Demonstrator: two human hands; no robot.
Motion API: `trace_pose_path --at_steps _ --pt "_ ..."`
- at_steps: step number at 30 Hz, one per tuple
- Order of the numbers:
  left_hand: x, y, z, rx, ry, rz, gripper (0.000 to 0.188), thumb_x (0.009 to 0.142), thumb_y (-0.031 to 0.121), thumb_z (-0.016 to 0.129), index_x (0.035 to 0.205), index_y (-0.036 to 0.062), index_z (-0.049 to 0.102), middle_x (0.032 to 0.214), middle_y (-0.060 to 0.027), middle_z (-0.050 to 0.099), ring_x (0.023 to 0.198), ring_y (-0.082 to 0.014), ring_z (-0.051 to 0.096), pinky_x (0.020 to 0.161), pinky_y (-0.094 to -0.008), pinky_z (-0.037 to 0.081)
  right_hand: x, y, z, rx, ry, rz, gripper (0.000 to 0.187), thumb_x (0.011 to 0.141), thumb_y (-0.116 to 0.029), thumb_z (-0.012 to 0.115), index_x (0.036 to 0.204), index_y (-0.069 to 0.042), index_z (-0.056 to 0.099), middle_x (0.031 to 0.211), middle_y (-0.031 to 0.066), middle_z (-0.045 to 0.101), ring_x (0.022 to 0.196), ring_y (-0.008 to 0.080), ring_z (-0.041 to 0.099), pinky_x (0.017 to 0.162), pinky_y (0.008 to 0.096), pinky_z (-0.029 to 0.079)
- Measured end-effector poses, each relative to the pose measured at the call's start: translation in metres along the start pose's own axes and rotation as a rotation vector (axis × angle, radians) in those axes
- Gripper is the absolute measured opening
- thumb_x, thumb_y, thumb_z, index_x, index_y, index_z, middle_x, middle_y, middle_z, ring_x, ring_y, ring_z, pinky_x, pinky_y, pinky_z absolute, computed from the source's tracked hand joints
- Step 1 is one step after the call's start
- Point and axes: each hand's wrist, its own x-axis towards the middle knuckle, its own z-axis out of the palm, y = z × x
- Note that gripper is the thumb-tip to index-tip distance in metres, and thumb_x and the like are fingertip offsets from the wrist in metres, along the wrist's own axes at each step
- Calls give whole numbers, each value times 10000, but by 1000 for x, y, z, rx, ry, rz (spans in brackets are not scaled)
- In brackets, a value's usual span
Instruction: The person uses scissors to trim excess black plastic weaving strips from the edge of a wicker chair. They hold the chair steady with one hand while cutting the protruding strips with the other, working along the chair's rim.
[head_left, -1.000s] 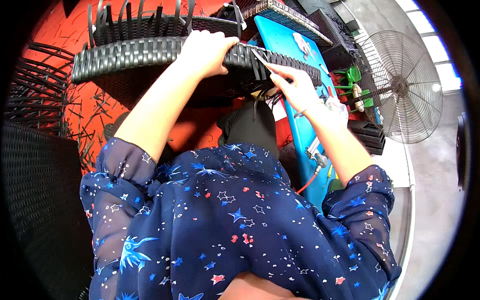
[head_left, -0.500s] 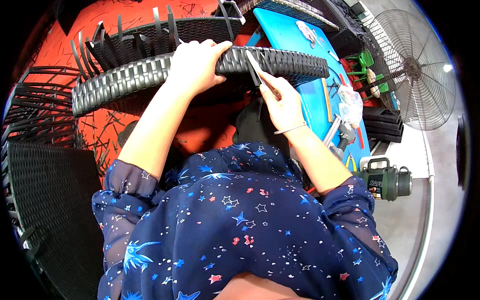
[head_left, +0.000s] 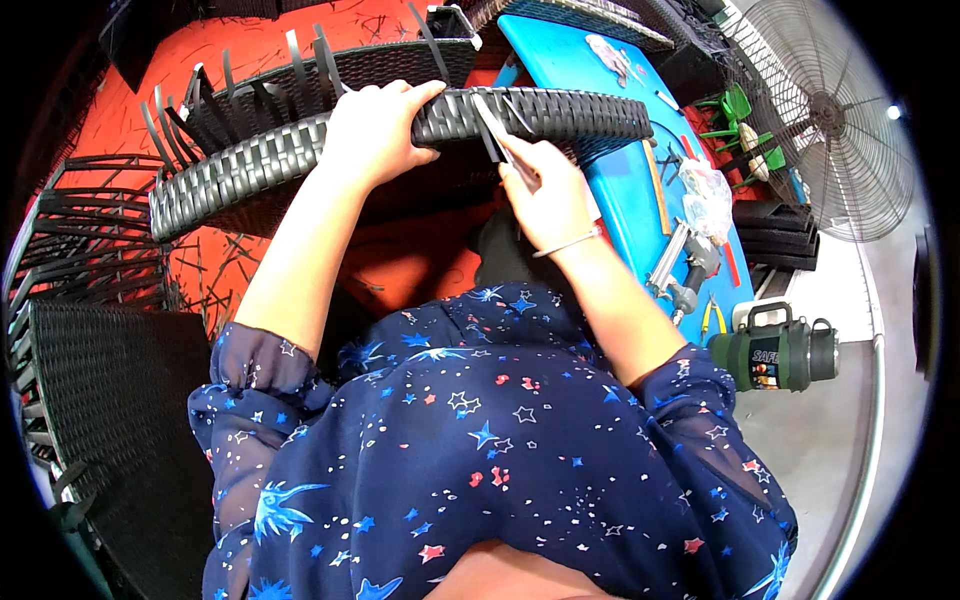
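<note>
We found little change over half a second: the left hand (head_left: 370,132) remained clamped on the black wicker piece (head_left: 565,113), near the blue tabletop (head_left: 548,50). The right hand (head_left: 550,195) gripped a flat tool (head_left: 514,148) at its edge; we judged the edge work unfinished.

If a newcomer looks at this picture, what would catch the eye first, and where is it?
Probably the curved, glossy black woven rim across the upper middle, over a bright red floor. The left hand grips this rim, and the right hand holds a thin, flat, pale tool with its tip at it. On the right are a bright blue table and, farther out, a large round wire fan.
</note>
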Motion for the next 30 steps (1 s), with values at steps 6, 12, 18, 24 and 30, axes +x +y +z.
trace_pose_path --at_steps 6,12,18,24,30 --pt "1 -1 -6 9 -22 -15 827 687 356 897 1437 234 570 1115 -89 695 1017 -310 694 914 -441 556 34 15 -30 -40 -198 -77 383 922 -93 666 1303 -99 704 922 136 665 813 238 661 792 340 538" --pt "1 11 -14 -2 -29 -14 806 699 357 889 1429 222 575 1121 -94 697 1002 -331 693 907 -443 555 -7 12 3 150 99 -32 393 876 14 679 1258 -71 718 859 118 628 773 238 636 749 320 518" --pt "0 11 -13 -26 -28 -7 807 698 350 888 1430 218 573 1118 -93 696 987 -327 692 904 -438 553 -23 21 39 176 215 -7 438 900 7 671 1329 -84 670 890 130 609 737 255 607 713 346 510" --pt "0 8 -15 -39 -45 -5 803 699 331 886 1425 192 572 1175 -94 688 1042 -331 681 944 -441 538 -17 20 19 166 106 -34 420 901 -2 684 1317 -59 670 922 134 629 809 261 626 780 338 516" --pt "-13 16 -16 -67 20 56 804 693 287 876 1419 137 567 1350 -91 640 1200 -320 624 1053 -438 486 -33 20 16 532 16 102 413 949 37 656 1360 4 623 1153 101 685 1048 181 651 921 314 520"
